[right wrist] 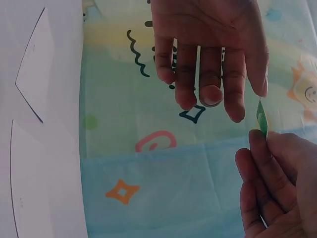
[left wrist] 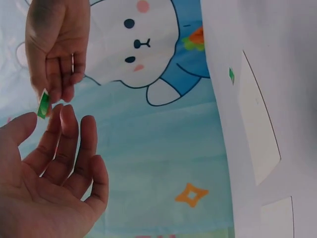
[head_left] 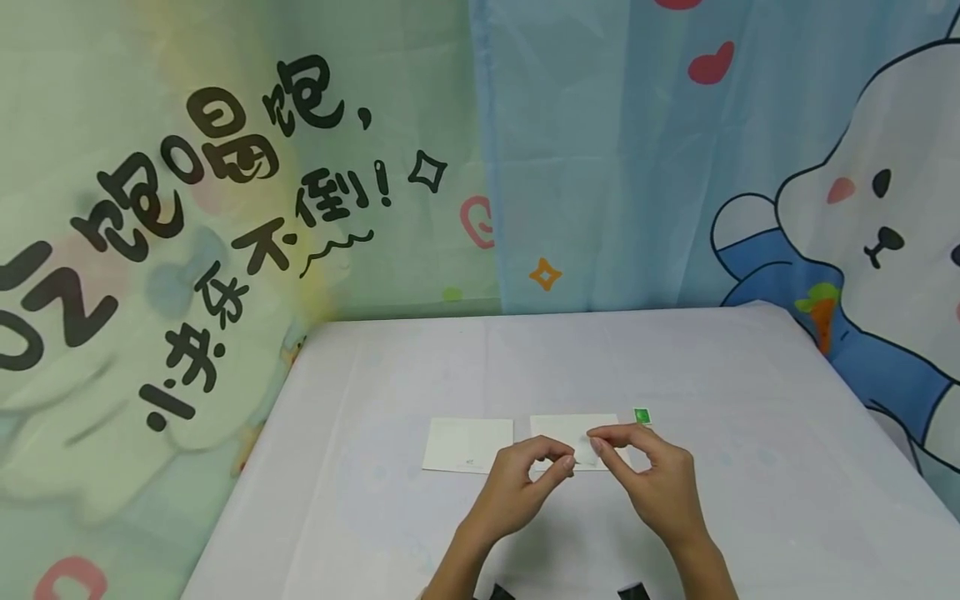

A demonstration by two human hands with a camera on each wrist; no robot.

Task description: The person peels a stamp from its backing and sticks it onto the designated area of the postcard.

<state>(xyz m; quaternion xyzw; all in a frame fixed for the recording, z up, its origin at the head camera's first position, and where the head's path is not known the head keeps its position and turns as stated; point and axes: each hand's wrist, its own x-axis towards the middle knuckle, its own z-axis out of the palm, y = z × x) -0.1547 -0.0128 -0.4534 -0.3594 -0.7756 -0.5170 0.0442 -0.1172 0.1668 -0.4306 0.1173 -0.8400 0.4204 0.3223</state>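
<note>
Between thumb and forefinger my right hand (head_left: 660,479) pinches a small green stamp (right wrist: 262,118), held up above the table. My left hand (head_left: 517,483) is close beside it with loosely bent fingers. In the right wrist view its thumb tip is at the stamp's upper corner; whether they touch I cannot tell. The left forefinger stands apart from that thumb. Beyond the hands lie two white cards, the left card (head_left: 467,442) and the right card (head_left: 570,425), the latter partly hidden by the hands. Another green stamp (head_left: 642,416) rests by the right card's far corner.
A white cloth covers the table (head_left: 390,375). Behind it hang a green printed curtain (head_left: 405,250) and a blue curtain (head_left: 600,208) with a cartoon bear. Two small black objects show at the near edge, one of them a black piece (head_left: 633,592) by the right forearm.
</note>
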